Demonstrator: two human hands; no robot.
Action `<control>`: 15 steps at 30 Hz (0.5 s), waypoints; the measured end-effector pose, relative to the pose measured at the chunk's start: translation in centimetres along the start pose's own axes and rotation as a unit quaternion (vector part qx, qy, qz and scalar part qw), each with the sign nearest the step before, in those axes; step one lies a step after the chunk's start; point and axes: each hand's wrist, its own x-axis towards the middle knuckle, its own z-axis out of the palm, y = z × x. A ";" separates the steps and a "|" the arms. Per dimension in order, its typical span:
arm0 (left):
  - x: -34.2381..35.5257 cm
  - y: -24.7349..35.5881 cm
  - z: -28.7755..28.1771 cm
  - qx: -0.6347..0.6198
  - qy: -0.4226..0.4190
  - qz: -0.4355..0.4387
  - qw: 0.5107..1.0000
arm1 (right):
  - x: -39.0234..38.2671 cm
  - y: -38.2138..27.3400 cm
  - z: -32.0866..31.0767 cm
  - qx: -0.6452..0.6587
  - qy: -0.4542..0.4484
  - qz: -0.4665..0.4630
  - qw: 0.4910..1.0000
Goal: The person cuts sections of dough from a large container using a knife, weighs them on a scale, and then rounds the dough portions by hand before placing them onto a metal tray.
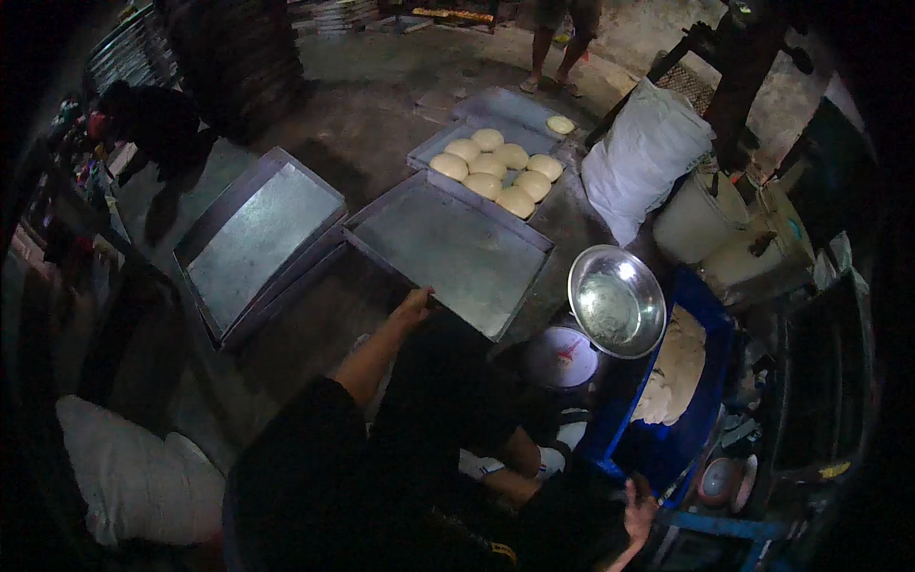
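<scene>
My left hand (416,307) grips the near edge of an empty, shallow metal baking tray (448,238), its fingers closed around the rim. The far side of this tray lies against another metal tray (429,145) that bears several round, pale dough balls (487,164). Down at the lower right, my right hand (639,513) holds nothing that I can see, and its fingers look apart. It is close to the near end of a long blue tub (667,456). A big mass of pale dough (677,372) lies inside the tub.
A shiny metal bowl (618,300) and a whitish bowl (560,358) stand left of the tub. Stacked trays (259,224) lie on the left. Beyond are a white sack (648,157) and buckets (699,219). One person (157,124) is at upper left; another's legs (541,48) show at the top.
</scene>
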 end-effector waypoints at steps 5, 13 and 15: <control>-0.2 0.6 -2.0 0.087 -0.019 0.062 0.994 | 2.9 -2.8 3.2 -0.144 -0.012 -0.078 0.986; 3.4 -6.2 -3.4 0.243 -0.029 0.107 0.964 | 7.4 0.0 4.0 -0.098 -0.062 -0.136 0.984; 4.1 -6.1 -4.8 0.234 -0.014 0.086 0.968 | 7.1 -0.4 4.4 -0.066 -0.085 -0.128 0.986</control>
